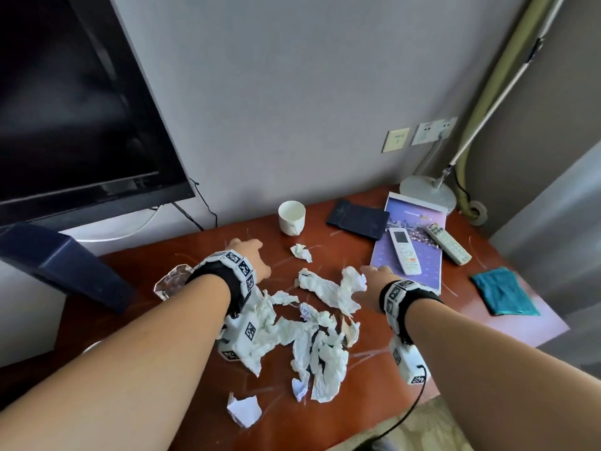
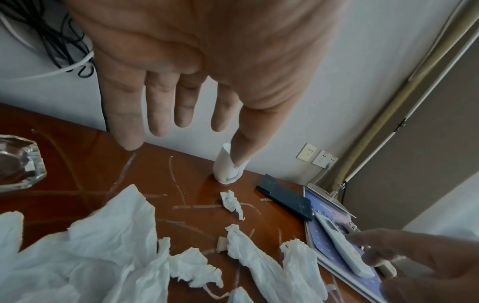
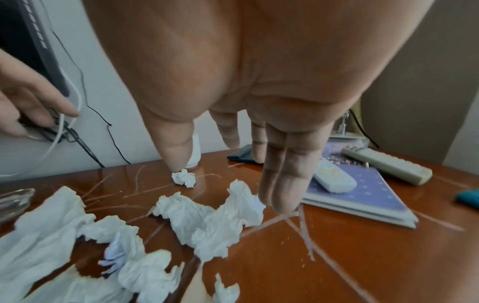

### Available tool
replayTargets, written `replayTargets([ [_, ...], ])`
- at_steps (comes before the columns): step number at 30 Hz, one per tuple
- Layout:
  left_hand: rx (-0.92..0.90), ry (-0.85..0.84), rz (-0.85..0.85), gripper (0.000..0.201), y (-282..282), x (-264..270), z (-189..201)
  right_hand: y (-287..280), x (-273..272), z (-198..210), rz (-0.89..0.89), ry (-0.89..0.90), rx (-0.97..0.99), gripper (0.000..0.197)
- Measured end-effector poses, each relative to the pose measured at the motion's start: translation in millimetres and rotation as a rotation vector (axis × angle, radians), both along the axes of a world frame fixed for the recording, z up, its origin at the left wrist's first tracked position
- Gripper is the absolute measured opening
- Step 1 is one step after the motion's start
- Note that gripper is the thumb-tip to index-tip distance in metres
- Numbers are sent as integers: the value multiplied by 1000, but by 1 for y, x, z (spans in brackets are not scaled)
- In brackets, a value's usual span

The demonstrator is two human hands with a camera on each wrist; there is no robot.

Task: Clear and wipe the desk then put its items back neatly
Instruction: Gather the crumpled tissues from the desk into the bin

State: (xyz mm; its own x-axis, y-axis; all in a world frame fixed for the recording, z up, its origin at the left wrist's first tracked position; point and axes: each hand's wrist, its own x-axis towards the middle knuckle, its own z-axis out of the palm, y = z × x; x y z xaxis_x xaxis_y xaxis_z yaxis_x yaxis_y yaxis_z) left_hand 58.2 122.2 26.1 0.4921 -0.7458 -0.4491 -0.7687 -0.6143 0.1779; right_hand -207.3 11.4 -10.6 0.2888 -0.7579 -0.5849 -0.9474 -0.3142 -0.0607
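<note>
Crumpled white tissues [image 1: 312, 333] lie scattered over the middle of the scratched brown desk [image 1: 406, 327]. My left hand [image 1: 248, 255] hovers over the left of the pile with straight spread fingers [image 2: 158, 114], holding nothing. My right hand [image 1: 374, 275] reaches over the right of the pile, fingers [image 3: 282, 192] straight and close to one tissue [image 3: 207, 215]. A small tissue ball [image 1: 301, 252] lies apart, toward a white paper cup [image 1: 291, 218]. Further right are a white remote [image 1: 405, 251] on a purple booklet [image 1: 413, 265], a grey remote [image 1: 448, 244] and a dark wallet [image 1: 357, 218].
A teal cloth [image 1: 502, 296] lies at the desk's right edge. A glass ashtray [image 1: 172, 281] sits at the left, beside a dark blue box [image 1: 58, 265]. A black TV [image 1: 71, 102] hangs at the back left, and a lamp base [image 1: 427, 193] stands at the back right.
</note>
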Motion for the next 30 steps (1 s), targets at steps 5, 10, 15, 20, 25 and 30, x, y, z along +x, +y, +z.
replayTargets([
  [5,71,71,0,78,-6,18,-31,-2,19,-35,-101,58,95,97],
  [10,31,87,40,74,-7,31,-61,-6,47,-70,-302,-20,136,109],
  [15,35,100,51,73,-10,38,-74,-3,81,-102,-242,-124,55,99],
  [20,9,130,29,69,-20,38,-80,-8,107,-106,-62,-87,18,69],
  [25,25,146,-17,68,-39,30,-87,-28,106,-102,127,-91,163,43],
  [30,37,170,-50,71,-72,16,-88,-79,66,-73,40,-240,136,20],
])
